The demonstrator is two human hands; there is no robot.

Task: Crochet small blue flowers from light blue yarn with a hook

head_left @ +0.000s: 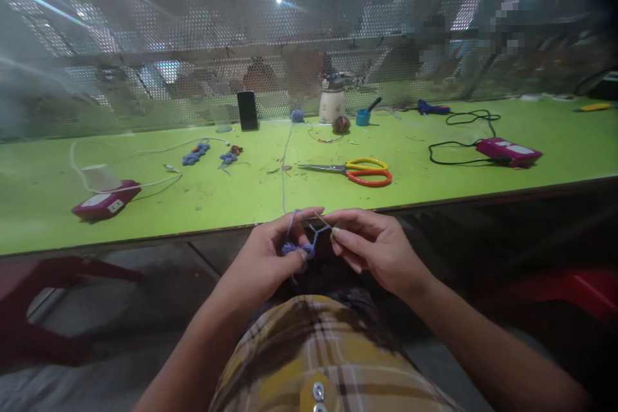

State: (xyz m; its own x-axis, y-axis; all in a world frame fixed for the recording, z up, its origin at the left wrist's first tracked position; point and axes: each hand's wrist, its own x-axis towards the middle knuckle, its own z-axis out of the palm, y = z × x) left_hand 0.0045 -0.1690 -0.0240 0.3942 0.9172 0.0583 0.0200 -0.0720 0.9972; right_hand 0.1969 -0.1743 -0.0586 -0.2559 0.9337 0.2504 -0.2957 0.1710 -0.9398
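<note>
Just in front of the table edge, my left hand (277, 246) pinches a small piece of blue-purple crochet work (298, 248). My right hand (369, 241) is closed on a thin crochet hook (322, 219), whose tip reaches toward the left fingers. A loop of the yarn stretches between the piece and the hook. From the left index finger a yarn strand (284, 174) runs back across the table to a small blue-purple yarn ball (297, 116). Part of the hook is hidden in the right fingers.
Scissors (369, 170) with yellow and red handles lie beyond my hands. Finished crochet pieces (196, 154) and a purple power box (106, 199) are at left. A phone (248, 111), a jug (332, 103), a multicoloured yarn ball (340, 125) and a blue cup (363, 117) stand behind. Another purple box (509, 151) is at right.
</note>
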